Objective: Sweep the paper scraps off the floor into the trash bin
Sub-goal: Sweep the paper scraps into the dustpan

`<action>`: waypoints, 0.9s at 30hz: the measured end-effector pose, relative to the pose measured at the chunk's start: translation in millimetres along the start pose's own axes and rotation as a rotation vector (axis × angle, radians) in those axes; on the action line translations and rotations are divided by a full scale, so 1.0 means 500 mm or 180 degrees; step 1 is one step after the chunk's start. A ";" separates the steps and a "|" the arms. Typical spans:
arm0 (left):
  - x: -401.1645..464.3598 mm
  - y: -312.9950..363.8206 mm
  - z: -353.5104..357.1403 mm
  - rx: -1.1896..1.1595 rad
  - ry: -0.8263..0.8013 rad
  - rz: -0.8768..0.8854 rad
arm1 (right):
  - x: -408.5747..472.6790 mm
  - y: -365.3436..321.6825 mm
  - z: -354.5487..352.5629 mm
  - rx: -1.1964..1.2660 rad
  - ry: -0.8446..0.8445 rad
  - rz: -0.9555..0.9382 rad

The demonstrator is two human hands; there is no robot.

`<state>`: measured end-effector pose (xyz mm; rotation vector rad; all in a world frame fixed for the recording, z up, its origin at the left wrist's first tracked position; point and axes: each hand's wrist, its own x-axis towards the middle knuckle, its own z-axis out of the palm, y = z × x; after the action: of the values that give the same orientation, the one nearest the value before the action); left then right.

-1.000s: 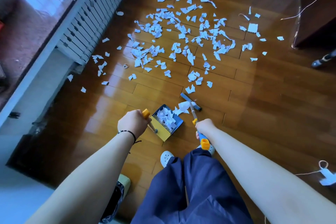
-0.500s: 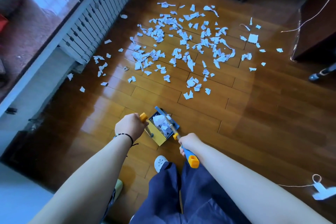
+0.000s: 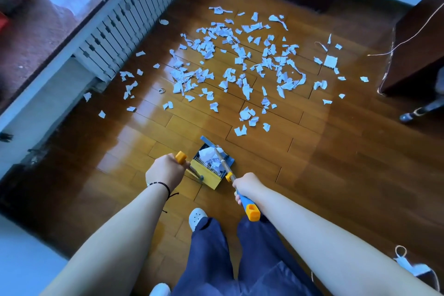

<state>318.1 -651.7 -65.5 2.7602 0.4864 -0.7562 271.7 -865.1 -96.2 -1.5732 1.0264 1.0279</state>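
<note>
Head view: my left hand [image 3: 165,170] grips the dustpan [image 3: 211,170] handle, my right hand [image 3: 247,186] grips the broom [image 3: 236,190] handle. Some paper scraps [image 3: 240,65] lie crumpled in the dustpan; most remain scattered on the floor [image 3: 336,156], farther out.

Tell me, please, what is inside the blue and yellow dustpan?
Crumpled white paper scraps lie in the blue and yellow dustpan; the broom's metal shaft crosses them, hiding its floor.

I stand in a room at home: glossy wood floor [image 3: 336,163], a white radiator [image 3: 129,24] under the window sill [image 3: 60,38], dark wooden furniture [image 3: 418,38] along the walls.
</note>
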 end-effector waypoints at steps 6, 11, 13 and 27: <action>-0.008 0.070 0.017 -0.0048 0.0057 -0.0037 | 0.020 -0.009 -0.084 -0.0140 0.0022 -0.0052; -0.005 0.125 0.035 -0.0078 0.0115 -0.0079 | 0.039 -0.019 -0.157 -0.0217 0.0057 -0.0095; -0.003 0.142 0.036 -0.0066 0.0131 -0.0088 | 0.045 -0.027 -0.179 -0.0243 0.0076 -0.0120; 0.036 0.346 0.043 -0.0215 0.0177 -0.0225 | 0.122 -0.124 -0.390 0.0023 0.0258 -0.0354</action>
<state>388.0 -812.4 -68.9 2.7200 0.6119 -0.6673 375.3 -1051.6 -101.6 -1.6584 0.9844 0.8902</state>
